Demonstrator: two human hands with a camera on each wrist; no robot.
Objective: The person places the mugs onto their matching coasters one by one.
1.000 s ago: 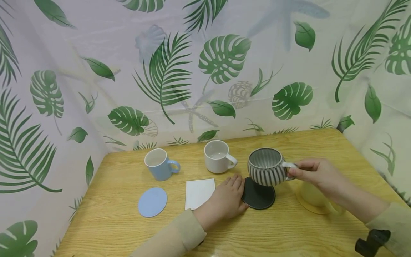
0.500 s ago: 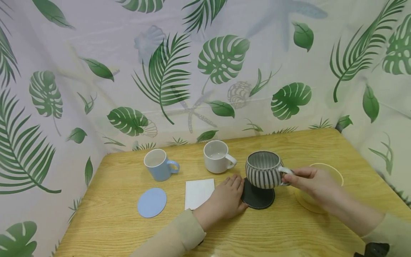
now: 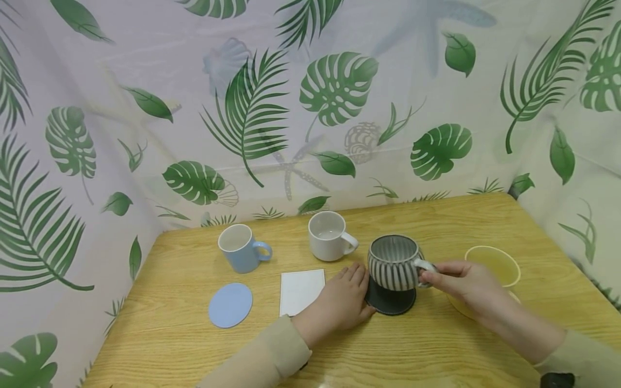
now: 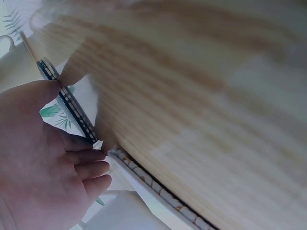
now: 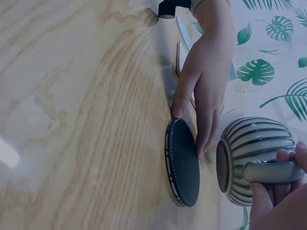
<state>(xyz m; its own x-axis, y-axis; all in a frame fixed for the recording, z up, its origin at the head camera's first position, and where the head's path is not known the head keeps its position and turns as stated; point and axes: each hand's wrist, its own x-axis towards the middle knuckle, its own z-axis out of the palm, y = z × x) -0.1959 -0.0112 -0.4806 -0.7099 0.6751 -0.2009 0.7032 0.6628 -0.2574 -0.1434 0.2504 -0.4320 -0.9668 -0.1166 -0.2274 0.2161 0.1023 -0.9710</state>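
Observation:
My right hand (image 3: 477, 291) pinches the handle of a grey-and-white striped mug (image 3: 394, 274). The mug is held over a round black coaster (image 3: 393, 303); in the right wrist view a gap shows between the mug's base and the coaster (image 5: 186, 163). My left hand (image 3: 339, 302) rests on the table, with its fingers and thumb touching the coaster's left edge. The fingers look mostly straight, and in the left wrist view the thumb meets the coaster's rim (image 4: 72, 103). A square white coaster (image 3: 302, 291) lies partly behind the left wrist.
A white mug (image 3: 326, 240) stands behind the white coaster. To its left are a blue mug (image 3: 240, 253) and a round blue coaster (image 3: 230, 305). A yellow cup (image 3: 495, 264) stands on a yellow coaster (image 3: 458, 306), partly hidden by the right hand. Leaf-print cloth (image 3: 310, 108) encloses the table.
The right hand has brought the striped mug lower and slightly left, nearer the black coaster. More of the yellow cup's rim now shows. The left hand has stayed in place.

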